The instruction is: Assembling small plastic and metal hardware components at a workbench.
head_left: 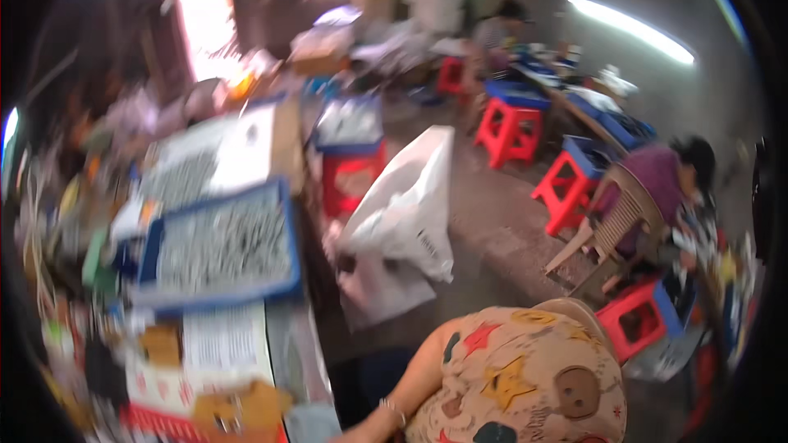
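Grip: cannot be told. No left hand is seen; a forearm point(419, 377) with a bracelet point(394, 412), judged the right, is cut off by the lower edge of view, and the right hand with it. A patterned sleeve point(525, 377) is seen above. Nearest the wrist, at the surface's right edge, a pale blue-grey item point(312, 422) is noted, blurred; a brown piece point(238, 414) is laid just left of it.

Farther up, near the right edge, a blue tray point(222, 299) is set, filled with small grey pieces point(230, 238), presumably kept there so that they are contained by the rim and within reach. More pieces are spread toward the far end, on a white sheet point(258, 143). Beyond the right edge, a white bag point(406, 213) is seen gaping, perhaps for filling.
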Tool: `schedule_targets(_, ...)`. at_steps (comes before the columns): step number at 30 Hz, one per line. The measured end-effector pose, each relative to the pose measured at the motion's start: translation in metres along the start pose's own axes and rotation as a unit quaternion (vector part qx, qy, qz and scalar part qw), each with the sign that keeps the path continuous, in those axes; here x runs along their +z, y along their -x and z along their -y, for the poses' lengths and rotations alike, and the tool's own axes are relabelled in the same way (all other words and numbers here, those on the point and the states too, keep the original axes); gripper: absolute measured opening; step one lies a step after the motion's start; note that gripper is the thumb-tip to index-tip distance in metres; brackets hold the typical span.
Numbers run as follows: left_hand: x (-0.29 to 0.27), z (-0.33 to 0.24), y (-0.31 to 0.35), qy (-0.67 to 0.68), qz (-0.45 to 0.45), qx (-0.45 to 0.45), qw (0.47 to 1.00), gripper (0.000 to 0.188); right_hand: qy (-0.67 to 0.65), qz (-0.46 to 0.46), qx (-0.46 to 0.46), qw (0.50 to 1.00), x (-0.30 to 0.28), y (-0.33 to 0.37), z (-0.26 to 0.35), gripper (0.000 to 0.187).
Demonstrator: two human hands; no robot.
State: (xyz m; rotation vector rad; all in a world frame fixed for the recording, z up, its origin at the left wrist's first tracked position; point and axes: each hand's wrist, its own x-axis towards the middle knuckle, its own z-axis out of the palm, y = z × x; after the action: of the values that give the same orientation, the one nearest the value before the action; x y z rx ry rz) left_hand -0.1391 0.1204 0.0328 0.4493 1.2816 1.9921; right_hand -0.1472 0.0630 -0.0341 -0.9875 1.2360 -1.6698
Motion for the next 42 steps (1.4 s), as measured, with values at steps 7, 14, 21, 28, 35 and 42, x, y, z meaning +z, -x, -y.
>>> schedule_targets(7, -0.013, 0.043, 0.165, -0.014, -0.725, 0.161, 0.67, 0.025, -0.082, 0.031, 0.158, 0.984, -0.014, 0.016, 0.042, 0.02)
schedule_targets(14, -0.004, 0.041, 0.17, 0.02, -0.707, 0.183, 0.683, 0.023, -0.151, 0.065, 0.225, 0.96, -0.012, 0.012, 0.041, 0.018)
schedule_targets(21, 0.002, 0.045, 0.165, 0.023, -0.726, 0.176, 0.664, 0.023, -0.207, 0.067, 0.238, 0.946, -0.01, 0.012, 0.035, 0.021)
schedule_targets(28, 0.002, 0.045, 0.162, 0.012, -0.73, 0.163, 0.664, 0.024, -0.186, 0.072, 0.26, 0.945, -0.015, 0.01, 0.03, 0.02)
schedule_targets(35, 0.006, 0.046, 0.167, -0.054, -0.736, 0.134, 0.661, 0.026, -0.18, 0.07, 0.287, 0.938, -0.008, 0.01, 0.031, 0.018)
schedule_targets(42, 0.012, 0.054, 0.168, -0.068, -0.738, 0.134, 0.658, 0.025, -0.189, 0.065, 0.297, 0.934, -0.002, 0.01, 0.028, 0.016)
